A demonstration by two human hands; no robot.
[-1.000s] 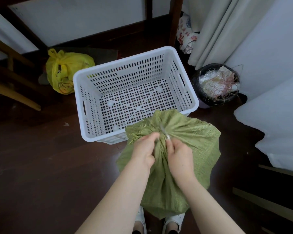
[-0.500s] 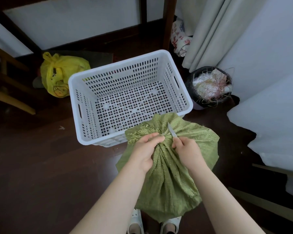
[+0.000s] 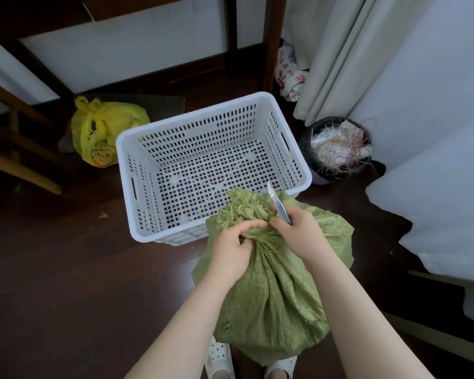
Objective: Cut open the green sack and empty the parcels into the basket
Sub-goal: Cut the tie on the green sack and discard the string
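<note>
So the green sack (image 3: 274, 291) stands on the dark wood floor (image 3: 66, 283) right at the person's feet, its gathered neck leaning against the near rim of the white basket (image 3: 211, 165), which sits at 12 o'clock from it. The frayed mouth of the sack flops over that rim a little. The basket's perforated bottom is bare and no parcels are showing, since the sack's neck is bunched tight.

The left hand (image 3: 230, 250) is clenched around the bunched neck, just under the frayed tuft. The right hand (image 3: 298, 233) is curled around a small knife (image 3: 276, 203), with the blade poking up toward 11 o'clock just beside the tuft, its tip over the basket rim. Can't tell if the edge is actually biting into the weave.

Around it: a yellow plastic bag (image 3: 107, 135) at 10 o'clock from the basket, a black bin (image 3: 339, 149) stuffed with stringy scraps at 3 o'clock, and a pale curtain (image 3: 339, 56) behind that. White clogs (image 3: 219, 362) peek out under the sack.
</note>
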